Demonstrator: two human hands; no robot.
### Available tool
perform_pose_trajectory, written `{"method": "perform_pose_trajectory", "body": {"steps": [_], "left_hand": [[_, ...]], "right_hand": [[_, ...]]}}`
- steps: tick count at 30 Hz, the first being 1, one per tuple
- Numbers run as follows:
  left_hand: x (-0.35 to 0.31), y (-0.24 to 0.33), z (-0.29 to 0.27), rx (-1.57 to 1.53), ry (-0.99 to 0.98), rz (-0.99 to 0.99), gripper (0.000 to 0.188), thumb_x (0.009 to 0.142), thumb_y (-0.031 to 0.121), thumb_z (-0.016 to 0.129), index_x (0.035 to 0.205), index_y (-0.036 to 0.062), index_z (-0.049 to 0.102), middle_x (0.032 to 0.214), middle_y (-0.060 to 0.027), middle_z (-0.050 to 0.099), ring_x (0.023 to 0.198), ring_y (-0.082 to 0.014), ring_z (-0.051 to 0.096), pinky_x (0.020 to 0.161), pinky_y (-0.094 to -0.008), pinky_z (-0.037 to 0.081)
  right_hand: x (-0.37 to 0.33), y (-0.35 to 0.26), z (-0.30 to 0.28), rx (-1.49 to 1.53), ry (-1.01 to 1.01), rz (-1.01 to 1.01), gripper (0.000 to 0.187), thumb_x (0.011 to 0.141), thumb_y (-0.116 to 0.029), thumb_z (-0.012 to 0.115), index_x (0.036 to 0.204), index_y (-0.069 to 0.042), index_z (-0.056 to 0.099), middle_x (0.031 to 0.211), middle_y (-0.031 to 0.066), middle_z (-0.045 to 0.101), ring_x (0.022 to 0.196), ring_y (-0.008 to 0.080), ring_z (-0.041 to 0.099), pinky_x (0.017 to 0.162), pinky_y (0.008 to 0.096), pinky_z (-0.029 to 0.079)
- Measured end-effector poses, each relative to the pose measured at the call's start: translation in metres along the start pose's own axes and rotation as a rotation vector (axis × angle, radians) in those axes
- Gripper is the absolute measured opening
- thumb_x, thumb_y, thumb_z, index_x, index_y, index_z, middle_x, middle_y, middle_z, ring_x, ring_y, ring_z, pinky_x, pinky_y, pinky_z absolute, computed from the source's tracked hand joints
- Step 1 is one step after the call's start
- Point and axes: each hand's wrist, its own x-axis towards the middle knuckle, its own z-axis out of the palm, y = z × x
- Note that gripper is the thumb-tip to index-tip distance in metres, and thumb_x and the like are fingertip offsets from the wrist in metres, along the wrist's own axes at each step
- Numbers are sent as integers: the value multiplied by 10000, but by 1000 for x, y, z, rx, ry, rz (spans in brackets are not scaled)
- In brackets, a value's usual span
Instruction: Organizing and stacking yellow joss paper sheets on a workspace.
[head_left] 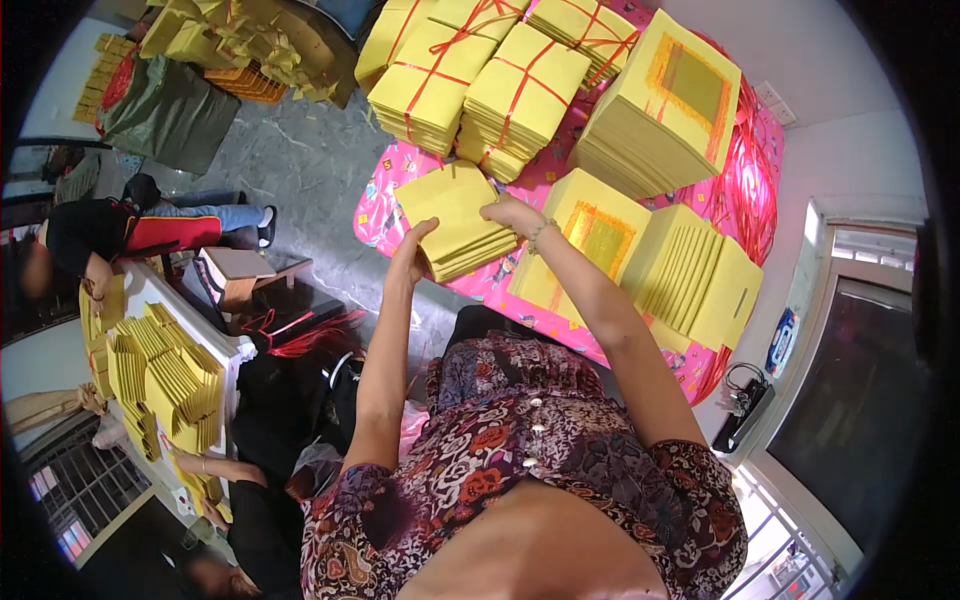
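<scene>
- The left hand (412, 248) cupped the near edge of a stack of plain yellow paper sheets (455, 218), fingers curled under it — a grip that bore the weight from below.
- The right hand (508, 213) pressed on the stack's far corner, fingers closed over its top edge, so the loose sheets stayed squared between both hands.
- The stack hung just above the pink patterned cloth (385, 205), beside the piles with gold squares (598, 235).
- Behind it lay bundles tied with red string (480, 80) — bound, it seemed, so they could be piled high without slipping.
- At the left, other people sat by a table of fanned yellow sheets (165, 375).
</scene>
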Motion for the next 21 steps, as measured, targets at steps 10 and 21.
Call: {"method": "perform_pose_trajectory", "body": {"steps": [10,21], "left_hand": [[-12,13,8,205,-7,-76,655,783,435,731,1302,80,545,1206,-99,634,1084,-276,604,883,-455,483],[2,-1,-7,273,-7,28,600,804,323,746,1292,34,552,1177,-116,649,1043,-258,642,873,-400,519]], "right_hand": [[-18,-20,-2,104,-48,106,369,704,-165,658,969,91,674,842,122,690,678,203,653,590,353,515],[-20,-20,-1,143,-72,110,341,796,-139,599,1051,84,638,923,105,683,778,185,651,675,330,515]]}}
